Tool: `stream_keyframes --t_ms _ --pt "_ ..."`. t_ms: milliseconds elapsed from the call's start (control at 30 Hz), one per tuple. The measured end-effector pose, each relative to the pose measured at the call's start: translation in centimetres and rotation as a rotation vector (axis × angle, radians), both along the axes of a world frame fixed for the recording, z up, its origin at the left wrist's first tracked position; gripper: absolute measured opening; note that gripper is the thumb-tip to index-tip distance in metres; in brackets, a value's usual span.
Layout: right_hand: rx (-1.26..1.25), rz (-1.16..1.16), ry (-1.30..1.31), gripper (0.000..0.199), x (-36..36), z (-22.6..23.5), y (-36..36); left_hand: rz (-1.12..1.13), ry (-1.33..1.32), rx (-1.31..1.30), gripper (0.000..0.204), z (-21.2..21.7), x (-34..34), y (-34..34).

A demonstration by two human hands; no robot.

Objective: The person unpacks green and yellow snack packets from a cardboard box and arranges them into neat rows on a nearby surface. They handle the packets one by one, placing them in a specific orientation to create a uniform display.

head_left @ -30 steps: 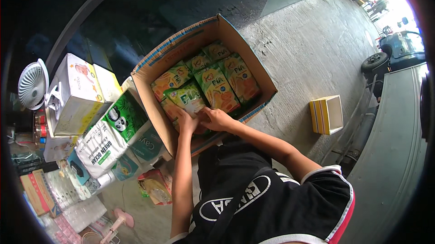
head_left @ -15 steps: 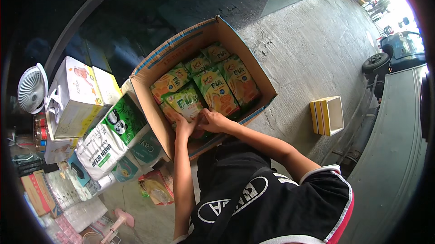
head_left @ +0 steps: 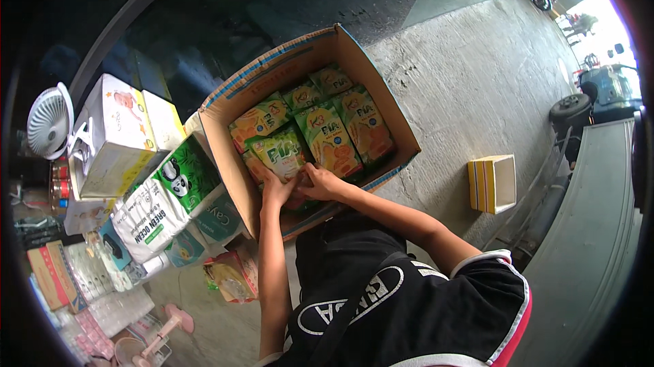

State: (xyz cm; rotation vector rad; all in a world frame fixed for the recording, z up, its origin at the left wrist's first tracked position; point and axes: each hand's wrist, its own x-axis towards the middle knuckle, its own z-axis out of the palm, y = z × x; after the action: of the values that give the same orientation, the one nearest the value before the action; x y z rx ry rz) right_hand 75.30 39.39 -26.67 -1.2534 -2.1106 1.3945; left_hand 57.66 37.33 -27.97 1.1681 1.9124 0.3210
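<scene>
Both hands, left hand [head_left: 276, 191] and right hand [head_left: 320, 181], have stayed put, fingers closed on a green packet [head_left: 283, 154] at the cardboard box's [head_left: 225, 145] near edge.

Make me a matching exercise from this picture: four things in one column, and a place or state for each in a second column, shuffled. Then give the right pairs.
Things:
1. cardboard box
2. small fan
3. yellow-and-white box
4. both hands

Places or states:
A. alone on the concrete floor, to the person's right
B. at the far left edge, white, beside stacked goods
C. open on top, filled with green and orange snack packs
D. together at the near edge of the packs, touching them

Pairs: 1-C, 2-B, 3-A, 4-D
</scene>
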Motion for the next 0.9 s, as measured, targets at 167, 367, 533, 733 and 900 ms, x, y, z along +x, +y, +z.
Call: stream_keyframes --t_ms 167,367,533,733,900 --pt "0.032 0.001 0.034 0.056 -0.3 0.0 -0.2 0.009 0.007 0.073 0.126 0.1 -0.2 -0.5" --pt "-0.001 0.102 -0.031 0.057 -0.3 0.5 -0.2 0.085 -0.209 -0.011 0.120 2.9 -0.1 -1.3" --pt "-0.230 0.220 0.119 0.041 -0.4 0.6 -0.2 0.068 0.108 -0.345 0.105 6.6 1.1 -2.0" --pt "-0.375 0.261 0.086 0.037 -0.6 1.9 0.2 0.159 0.084 0.780 0.027 10.9 1.4 -9.3" --pt "-0.328 0.120 0.076 0.030 -1.4 3.3 -0.4 0.728 -0.064 0.940 0.013 10.7 -4.3 -15.8"
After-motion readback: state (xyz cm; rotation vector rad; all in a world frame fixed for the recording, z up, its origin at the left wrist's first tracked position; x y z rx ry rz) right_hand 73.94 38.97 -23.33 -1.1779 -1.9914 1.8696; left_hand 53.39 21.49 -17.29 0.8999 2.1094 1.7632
